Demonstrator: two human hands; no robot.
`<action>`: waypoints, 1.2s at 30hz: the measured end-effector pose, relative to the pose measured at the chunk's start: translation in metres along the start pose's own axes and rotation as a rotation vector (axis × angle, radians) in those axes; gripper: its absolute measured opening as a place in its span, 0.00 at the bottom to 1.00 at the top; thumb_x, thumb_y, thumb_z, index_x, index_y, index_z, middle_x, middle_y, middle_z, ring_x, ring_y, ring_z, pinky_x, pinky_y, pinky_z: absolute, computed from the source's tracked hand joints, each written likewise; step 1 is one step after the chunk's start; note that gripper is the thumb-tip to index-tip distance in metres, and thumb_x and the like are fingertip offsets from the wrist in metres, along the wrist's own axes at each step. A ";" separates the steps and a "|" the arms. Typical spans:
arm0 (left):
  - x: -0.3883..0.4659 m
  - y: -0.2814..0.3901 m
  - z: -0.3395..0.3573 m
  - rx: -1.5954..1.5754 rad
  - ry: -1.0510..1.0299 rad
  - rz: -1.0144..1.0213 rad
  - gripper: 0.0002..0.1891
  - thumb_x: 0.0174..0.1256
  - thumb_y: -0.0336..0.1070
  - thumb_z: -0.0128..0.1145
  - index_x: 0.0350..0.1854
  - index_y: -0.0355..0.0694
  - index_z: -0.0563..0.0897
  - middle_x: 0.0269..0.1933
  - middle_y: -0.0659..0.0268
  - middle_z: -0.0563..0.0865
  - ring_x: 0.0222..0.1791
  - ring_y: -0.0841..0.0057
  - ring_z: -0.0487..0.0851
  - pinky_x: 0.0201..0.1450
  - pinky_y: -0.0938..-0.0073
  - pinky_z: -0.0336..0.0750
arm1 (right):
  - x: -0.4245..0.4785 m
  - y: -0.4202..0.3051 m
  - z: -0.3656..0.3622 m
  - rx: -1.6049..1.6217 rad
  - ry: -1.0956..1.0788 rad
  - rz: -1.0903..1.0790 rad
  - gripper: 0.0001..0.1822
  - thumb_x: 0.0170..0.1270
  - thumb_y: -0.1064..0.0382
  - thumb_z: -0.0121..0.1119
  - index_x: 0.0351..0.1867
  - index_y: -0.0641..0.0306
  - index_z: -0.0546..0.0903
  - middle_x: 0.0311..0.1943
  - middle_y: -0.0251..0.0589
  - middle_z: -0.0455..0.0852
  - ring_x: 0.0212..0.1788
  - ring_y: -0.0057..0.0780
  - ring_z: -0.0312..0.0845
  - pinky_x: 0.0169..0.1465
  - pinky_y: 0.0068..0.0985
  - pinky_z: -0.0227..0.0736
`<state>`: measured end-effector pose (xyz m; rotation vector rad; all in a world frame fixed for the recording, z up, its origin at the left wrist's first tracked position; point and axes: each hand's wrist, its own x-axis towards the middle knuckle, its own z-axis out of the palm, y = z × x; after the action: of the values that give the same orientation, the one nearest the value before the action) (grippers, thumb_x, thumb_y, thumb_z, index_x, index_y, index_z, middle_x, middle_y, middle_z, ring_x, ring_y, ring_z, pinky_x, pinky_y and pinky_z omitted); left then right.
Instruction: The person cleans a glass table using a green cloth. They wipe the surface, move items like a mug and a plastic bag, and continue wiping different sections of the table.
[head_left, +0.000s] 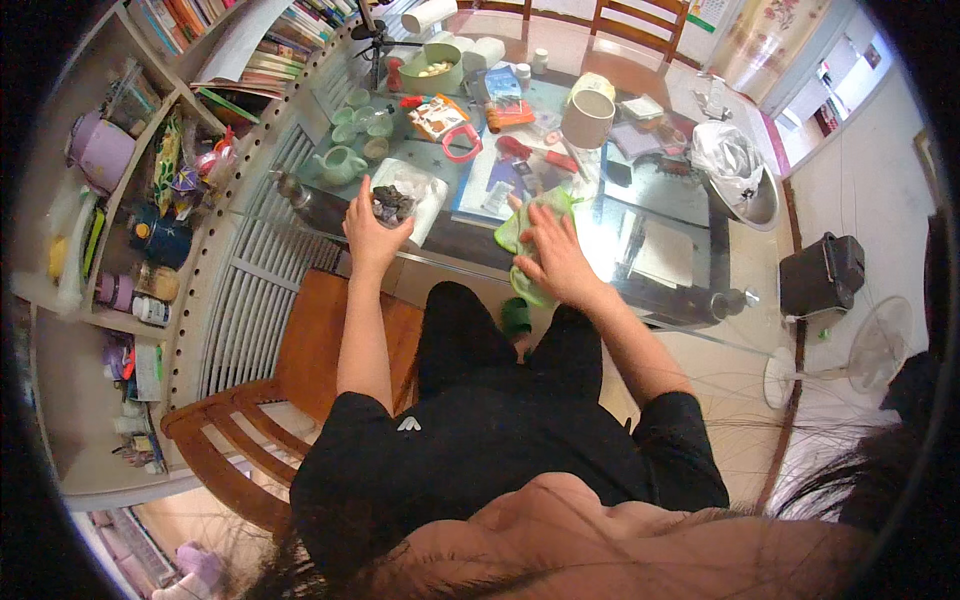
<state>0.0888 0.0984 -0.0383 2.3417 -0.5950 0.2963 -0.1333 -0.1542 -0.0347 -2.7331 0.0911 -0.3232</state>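
My left hand (376, 232) curves around a small container of dark, crumpled matter (394, 202), fingers on its left side and thumb at its near edge. What the container is made of is hard to tell. It is over a white tray (430, 196) at the table's near left edge. Under my right hand (553, 251) lies a green cloth (525, 232) with a brighter green border, held at the front edge of the glass-topped table (480, 251). Part of the cloth hangs past that edge. Left of the tray's far end stands a pale green teapot (341, 163).
Small green cups (344, 133) stand behind the teapot. Beyond are a pink roll of tape (461, 143), a snack packet (439, 118), a beige cup (588, 118) and a green box (432, 69). A metal basin (754, 202) holds a plastic bag. A wooden chair (315, 337) is at my left.
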 end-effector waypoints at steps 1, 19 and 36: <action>0.000 -0.002 0.002 0.011 0.023 0.007 0.55 0.45 0.51 0.75 0.78 0.47 0.59 0.63 0.52 0.75 0.66 0.53 0.71 0.71 0.48 0.60 | 0.014 0.002 0.001 -0.116 0.023 0.032 0.23 0.71 0.47 0.57 0.57 0.62 0.76 0.76 0.58 0.60 0.79 0.54 0.51 0.79 0.50 0.45; -0.005 -0.006 0.025 0.093 0.215 0.024 0.50 0.51 0.53 0.72 0.76 0.42 0.63 0.73 0.53 0.68 0.72 0.55 0.67 0.73 0.50 0.59 | 0.011 -0.033 0.015 -0.086 -0.053 -0.244 0.30 0.74 0.45 0.50 0.73 0.54 0.69 0.77 0.51 0.59 0.80 0.47 0.51 0.79 0.46 0.47; 0.114 0.090 0.094 0.087 -0.123 -0.039 0.38 0.66 0.64 0.57 0.64 0.31 0.77 0.70 0.26 0.63 0.64 0.34 0.74 0.67 0.50 0.71 | -0.067 0.009 -0.021 -0.126 0.182 0.234 0.27 0.73 0.47 0.54 0.69 0.54 0.75 0.76 0.49 0.63 0.79 0.48 0.55 0.78 0.48 0.47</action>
<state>0.1478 -0.0622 -0.0137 2.4654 -0.6060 0.1638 -0.2033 -0.1624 -0.0336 -2.7715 0.4914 -0.5129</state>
